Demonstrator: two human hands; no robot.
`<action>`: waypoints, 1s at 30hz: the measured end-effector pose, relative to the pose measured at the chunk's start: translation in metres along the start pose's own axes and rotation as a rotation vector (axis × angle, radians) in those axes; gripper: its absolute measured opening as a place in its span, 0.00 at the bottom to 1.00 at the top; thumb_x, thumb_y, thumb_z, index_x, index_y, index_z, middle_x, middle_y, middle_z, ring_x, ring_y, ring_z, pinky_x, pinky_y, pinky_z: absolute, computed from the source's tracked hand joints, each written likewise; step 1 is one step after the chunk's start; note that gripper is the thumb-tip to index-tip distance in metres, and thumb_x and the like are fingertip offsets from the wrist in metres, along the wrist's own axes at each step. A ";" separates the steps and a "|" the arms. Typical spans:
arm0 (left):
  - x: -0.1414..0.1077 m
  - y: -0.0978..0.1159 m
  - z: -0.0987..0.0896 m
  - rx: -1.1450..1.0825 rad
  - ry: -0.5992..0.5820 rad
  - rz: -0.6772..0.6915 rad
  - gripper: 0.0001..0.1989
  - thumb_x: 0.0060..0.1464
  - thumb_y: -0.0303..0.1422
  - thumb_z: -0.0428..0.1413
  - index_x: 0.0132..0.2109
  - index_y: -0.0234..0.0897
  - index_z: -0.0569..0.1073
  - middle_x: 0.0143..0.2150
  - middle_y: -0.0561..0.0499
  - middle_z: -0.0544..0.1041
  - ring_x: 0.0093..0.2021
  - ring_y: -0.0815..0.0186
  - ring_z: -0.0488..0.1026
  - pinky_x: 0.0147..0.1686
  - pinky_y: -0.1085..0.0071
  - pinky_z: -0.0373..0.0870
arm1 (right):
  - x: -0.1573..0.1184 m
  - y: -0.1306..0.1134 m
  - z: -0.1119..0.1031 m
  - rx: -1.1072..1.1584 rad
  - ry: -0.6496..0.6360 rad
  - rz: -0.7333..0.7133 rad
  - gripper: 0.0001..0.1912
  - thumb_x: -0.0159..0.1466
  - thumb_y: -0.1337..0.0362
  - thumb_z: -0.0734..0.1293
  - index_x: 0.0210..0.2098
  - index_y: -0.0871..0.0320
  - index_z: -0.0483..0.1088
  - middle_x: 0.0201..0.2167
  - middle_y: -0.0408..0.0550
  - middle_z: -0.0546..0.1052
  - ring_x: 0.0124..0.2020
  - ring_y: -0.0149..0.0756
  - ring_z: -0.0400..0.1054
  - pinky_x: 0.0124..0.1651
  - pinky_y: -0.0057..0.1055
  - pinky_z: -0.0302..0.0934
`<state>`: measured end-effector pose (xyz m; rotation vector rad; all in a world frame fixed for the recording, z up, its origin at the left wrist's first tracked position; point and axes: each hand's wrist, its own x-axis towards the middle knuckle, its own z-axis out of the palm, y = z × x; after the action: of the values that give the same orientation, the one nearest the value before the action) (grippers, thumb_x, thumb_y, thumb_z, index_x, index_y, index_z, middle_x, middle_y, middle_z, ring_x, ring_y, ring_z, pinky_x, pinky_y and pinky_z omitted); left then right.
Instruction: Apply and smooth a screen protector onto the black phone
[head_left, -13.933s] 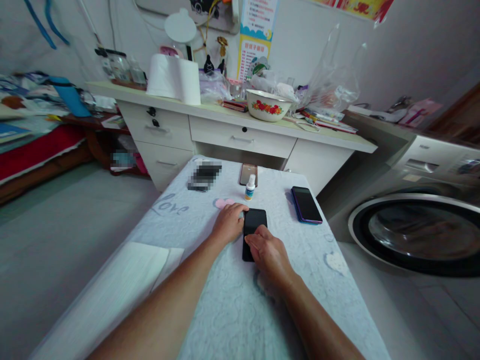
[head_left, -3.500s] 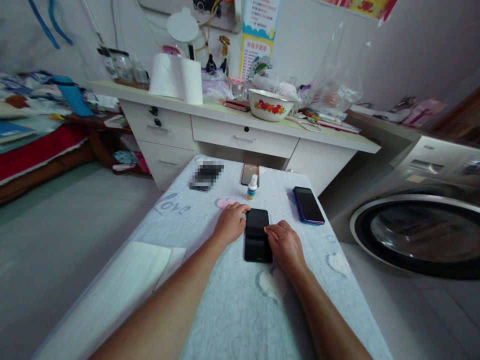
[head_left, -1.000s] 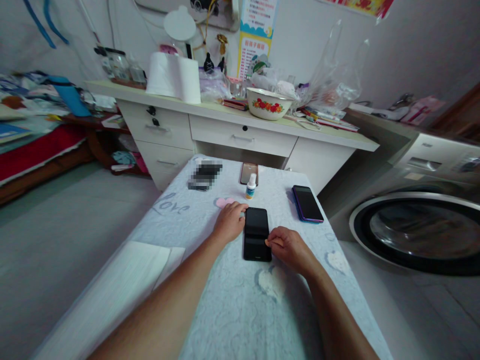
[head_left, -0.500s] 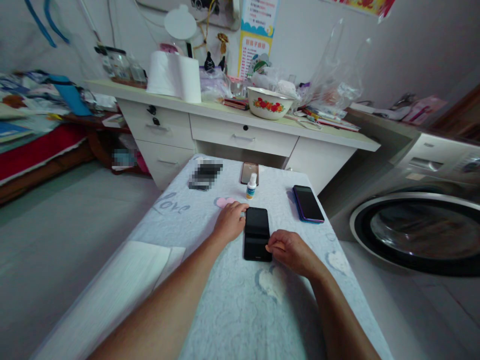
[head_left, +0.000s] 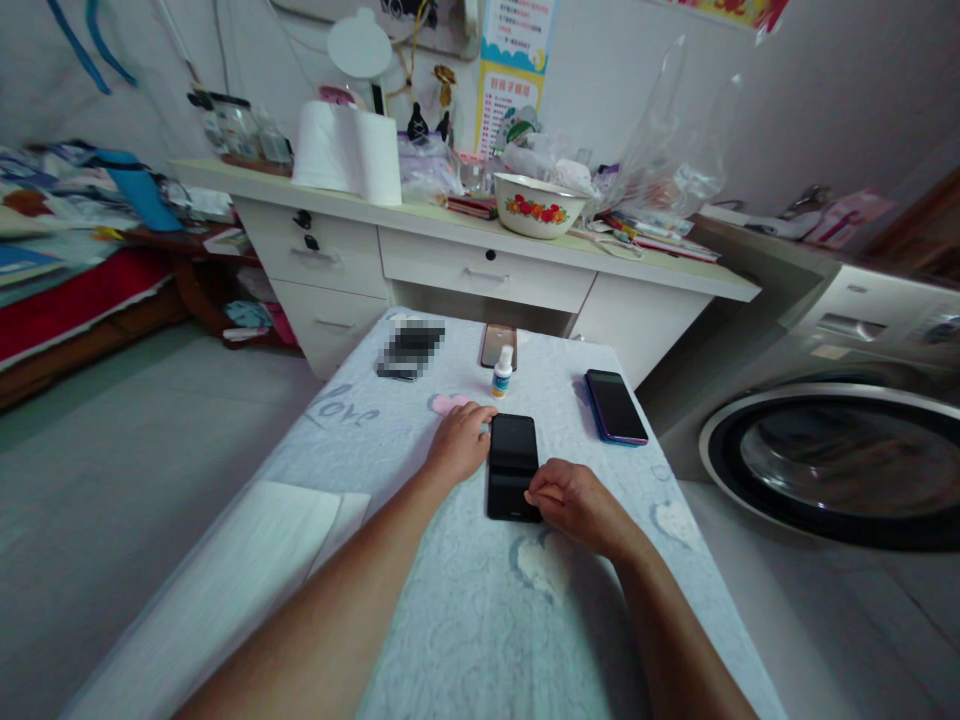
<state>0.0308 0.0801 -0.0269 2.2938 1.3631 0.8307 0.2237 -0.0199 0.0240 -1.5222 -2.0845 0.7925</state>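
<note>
A black smartphone lies flat, screen up, on the cloth-covered table in front of me. My left hand grips its upper left edge, fingers bent together at the corner. Over the lower right part of the screen, my right hand is closed in a pinch; whatever may be between its fingertips is too small to make out. Just beyond the phone stands a small white spray bottle with a coloured label. Behind the bottle lies a brownish phone case.
Two stacked phones lie near the table's right edge. A pixelated dark object rests at the far left. A white folded sheet covers the left side. Behind stands a desk with a flowered bowl; a washing machine is at right.
My right hand has shifted slightly left, farther over the phone's screen. My left hand and the phone stay in place.
</note>
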 end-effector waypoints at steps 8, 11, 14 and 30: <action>0.000 0.001 0.000 0.009 -0.008 -0.015 0.20 0.48 0.21 0.50 0.49 0.37 0.71 0.45 0.48 0.74 0.47 0.62 0.68 0.51 0.64 0.64 | 0.001 0.000 0.007 0.038 0.003 -0.041 0.04 0.59 0.69 0.65 0.30 0.58 0.73 0.30 0.44 0.73 0.32 0.31 0.68 0.36 0.24 0.59; 0.000 0.001 -0.001 0.010 -0.012 -0.017 0.20 0.48 0.21 0.50 0.49 0.37 0.71 0.45 0.48 0.74 0.47 0.62 0.68 0.51 0.65 0.64 | 0.002 -0.003 0.008 0.029 0.011 -0.064 0.05 0.59 0.70 0.65 0.30 0.58 0.73 0.30 0.44 0.72 0.32 0.30 0.67 0.36 0.25 0.59; 0.000 0.001 -0.001 0.008 -0.008 -0.010 0.20 0.49 0.21 0.50 0.49 0.37 0.71 0.45 0.48 0.74 0.47 0.62 0.68 0.51 0.64 0.64 | 0.003 -0.004 0.011 0.025 0.023 -0.088 0.05 0.59 0.71 0.65 0.30 0.58 0.73 0.30 0.44 0.72 0.31 0.30 0.67 0.36 0.25 0.58; 0.000 0.001 -0.001 0.018 -0.007 -0.010 0.20 0.48 0.21 0.50 0.49 0.37 0.71 0.45 0.48 0.74 0.47 0.62 0.68 0.51 0.65 0.64 | 0.002 -0.002 0.011 0.061 0.015 -0.095 0.04 0.60 0.70 0.66 0.30 0.57 0.72 0.30 0.44 0.72 0.32 0.30 0.67 0.36 0.25 0.59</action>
<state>0.0313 0.0793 -0.0257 2.2998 1.3833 0.8097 0.2141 -0.0204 0.0172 -1.3823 -2.0852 0.8001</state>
